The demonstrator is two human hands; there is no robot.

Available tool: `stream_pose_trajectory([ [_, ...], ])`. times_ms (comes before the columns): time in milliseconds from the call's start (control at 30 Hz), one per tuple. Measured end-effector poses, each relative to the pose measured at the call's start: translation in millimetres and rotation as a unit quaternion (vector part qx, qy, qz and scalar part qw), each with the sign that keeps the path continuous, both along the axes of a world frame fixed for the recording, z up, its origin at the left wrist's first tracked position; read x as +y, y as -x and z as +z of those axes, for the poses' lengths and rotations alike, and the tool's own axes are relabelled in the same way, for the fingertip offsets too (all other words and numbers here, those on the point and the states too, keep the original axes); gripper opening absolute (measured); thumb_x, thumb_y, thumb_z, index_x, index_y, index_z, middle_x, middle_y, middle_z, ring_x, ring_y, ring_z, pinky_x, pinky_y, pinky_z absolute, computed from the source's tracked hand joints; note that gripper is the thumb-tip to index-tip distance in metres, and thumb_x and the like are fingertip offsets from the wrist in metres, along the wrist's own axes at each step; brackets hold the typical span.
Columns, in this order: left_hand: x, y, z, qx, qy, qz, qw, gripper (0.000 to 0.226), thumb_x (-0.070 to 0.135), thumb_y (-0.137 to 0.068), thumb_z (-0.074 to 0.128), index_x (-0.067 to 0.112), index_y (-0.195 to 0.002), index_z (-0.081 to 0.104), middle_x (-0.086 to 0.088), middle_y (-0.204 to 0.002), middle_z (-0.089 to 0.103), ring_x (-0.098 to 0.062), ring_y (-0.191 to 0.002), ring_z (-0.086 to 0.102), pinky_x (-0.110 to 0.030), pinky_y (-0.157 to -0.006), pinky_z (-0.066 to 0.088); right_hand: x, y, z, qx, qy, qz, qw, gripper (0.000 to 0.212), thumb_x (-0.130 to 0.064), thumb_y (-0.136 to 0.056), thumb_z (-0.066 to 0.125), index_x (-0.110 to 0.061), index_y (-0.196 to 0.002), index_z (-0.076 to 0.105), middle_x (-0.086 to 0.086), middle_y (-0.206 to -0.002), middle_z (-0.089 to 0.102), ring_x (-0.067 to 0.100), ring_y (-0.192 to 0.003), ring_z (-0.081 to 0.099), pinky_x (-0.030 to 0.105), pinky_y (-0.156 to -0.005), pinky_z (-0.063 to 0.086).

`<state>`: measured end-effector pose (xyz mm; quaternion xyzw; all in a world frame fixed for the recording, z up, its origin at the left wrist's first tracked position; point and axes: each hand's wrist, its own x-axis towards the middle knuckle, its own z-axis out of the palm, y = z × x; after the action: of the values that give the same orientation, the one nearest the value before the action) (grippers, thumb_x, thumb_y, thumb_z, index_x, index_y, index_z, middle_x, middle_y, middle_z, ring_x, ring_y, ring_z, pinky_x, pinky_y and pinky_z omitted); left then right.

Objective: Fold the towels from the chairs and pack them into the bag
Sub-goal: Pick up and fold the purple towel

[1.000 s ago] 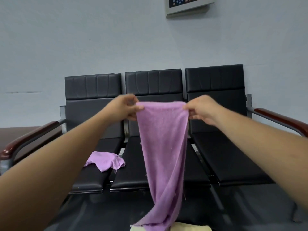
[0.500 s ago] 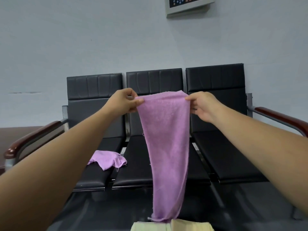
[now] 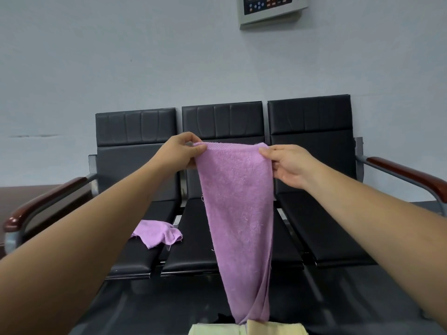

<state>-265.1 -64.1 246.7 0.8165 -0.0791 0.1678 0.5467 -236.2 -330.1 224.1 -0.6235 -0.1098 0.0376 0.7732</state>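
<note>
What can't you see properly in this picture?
Head view only:
Pale yellow thing at the bottom: cut off by the frame edge; bag or not, cannot tell.
Wall panel: top cut off, labels too small.
Middle chair: partly hidden behind the hanging towel.

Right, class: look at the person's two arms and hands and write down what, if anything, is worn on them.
Nothing worn shows. The left hand and right hand are bare: no gloves, rings or watch. The left forearm and right forearm are uncovered, no sleeve in view.
</note>
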Motion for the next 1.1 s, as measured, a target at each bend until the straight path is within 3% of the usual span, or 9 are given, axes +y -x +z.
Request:
stream_pose_trajectory([
  [233,-4.2,4.8,-7.4,-0.040,-0.020,0.020,0.999,0.016,0.023,-0.093,0.073,0.009,-0.101,0.070,-0.011,-0.096,0.076,-0.024,-0.094,0.074,-0.037,-0.083,0.062,0.6,0.4,2.2,-0.041,0.025,-0.030,0.998,0.018,0.006,-0.095,0.062,0.002,-0.112,0.065,0.019,-0.114,0.072,0.027,-0.100,0.074,0.036,-0.084,0.061],
  [367,-12.1,7.1,-7.0,-0.034,0.005,-0.035,0.999,0.013,0.023,-0.094,0.072,0.011,-0.099,0.073,-0.006,-0.099,0.077,-0.020,-0.096,0.074,-0.037,-0.090,0.060,-2.1,1.0,9.9,0.066,0.012,0.092,0.993,0.030,0.014,-0.092,0.058,0.012,-0.122,0.063,0.022,-0.118,0.071,0.027,-0.101,0.075,0.033,-0.077,0.063],
  [500,-25.6,5.5,-4.5,-0.032,0.015,-0.081,0.996,0.006,0.018,-0.094,0.071,0.013,-0.092,0.070,0.000,-0.088,0.075,-0.011,-0.085,0.071,-0.029,-0.078,0.056,2.8,4.1,9.9,0.071,0.082,0.169,0.980,0.023,0.006,-0.093,0.060,0.002,-0.113,0.070,0.014,-0.113,0.073,0.021,-0.100,0.073,0.032,-0.087,0.061],
  [567,-31.9,4.7,-4.8,-0.035,0.017,-0.088,0.995,0.005,0.017,-0.094,0.071,0.013,-0.091,0.069,0.000,-0.087,0.074,-0.010,-0.081,0.069,-0.026,-0.075,0.055,7.6,4.7,6.2,0.026,0.102,0.187,0.977,0.030,-0.002,-0.092,0.065,-0.002,-0.121,0.070,0.019,-0.125,0.069,0.030,-0.117,0.068,0.041,-0.100,0.056],
  [667,-33.8,1.5,-9.1,-0.030,0.036,-0.092,0.995,0.006,0.016,-0.093,0.072,0.017,-0.087,0.070,-0.006,-0.092,0.074,-0.013,-0.083,0.067,-0.032,-0.079,0.055,14.7,5.8,-2.2,0.003,0.100,0.222,0.970,0.041,-0.008,-0.093,0.067,-0.005,-0.133,0.064,0.024,-0.139,0.060,0.039,-0.128,0.059,0.052,-0.109,0.048],
  [767,-32.2,-2.0,-17.0,-0.019,0.037,-0.073,0.996,0.004,0.019,-0.091,0.074,0.019,-0.087,0.073,-0.011,-0.097,0.076,-0.020,-0.087,0.068,-0.050,-0.089,0.054,23.8,9.2,-7.8,0.005,0.087,0.230,0.969,0.039,-0.006,-0.093,0.066,-0.006,-0.133,0.065,0.023,-0.134,0.063,0.033,-0.115,0.065,0.045,-0.098,0.056],
  [833,-34.1,-0.1,-23.5,-0.018,0.090,-0.086,0.992,0.011,0.023,-0.094,0.071,0.014,-0.098,0.072,-0.011,-0.100,0.076,-0.022,-0.090,0.069,-0.052,-0.094,0.053,27.5,7.5,-6.1,-0.003,0.063,0.211,0.975,0.038,-0.006,-0.092,0.067,-0.003,-0.130,0.066,0.019,-0.122,0.069,0.028,-0.106,0.067,0.039,-0.091,0.058],
  [933,-34.1,2.0,-38.5,0.029,0.160,-0.170,0.972,0.038,0.041,-0.092,0.065,0.012,-0.117,0.065,-0.005,-0.111,0.075,-0.022,-0.103,0.071,-0.042,-0.091,0.056,28.2,3.3,4.8,-0.002,-0.029,0.203,0.979,0.031,-0.010,-0.087,0.071,-0.002,-0.117,0.068,0.013,-0.108,0.069,0.027,-0.104,0.065,0.043,-0.099,0.056],
  [1100,-30.6,2.7,-82.7,0.161,-0.025,-0.201,0.966,0.032,0.022,-0.089,0.076,0.007,-0.118,0.070,-0.008,-0.116,0.075,-0.023,-0.111,0.070,-0.045,-0.106,0.051,17.3,-9.7,23.9,0.029,-0.160,0.171,0.972,0.012,-0.010,-0.091,0.069,-0.010,-0.103,0.069,0.008,-0.100,0.071,0.022,-0.100,0.067,0.041,-0.103,0.052],
])
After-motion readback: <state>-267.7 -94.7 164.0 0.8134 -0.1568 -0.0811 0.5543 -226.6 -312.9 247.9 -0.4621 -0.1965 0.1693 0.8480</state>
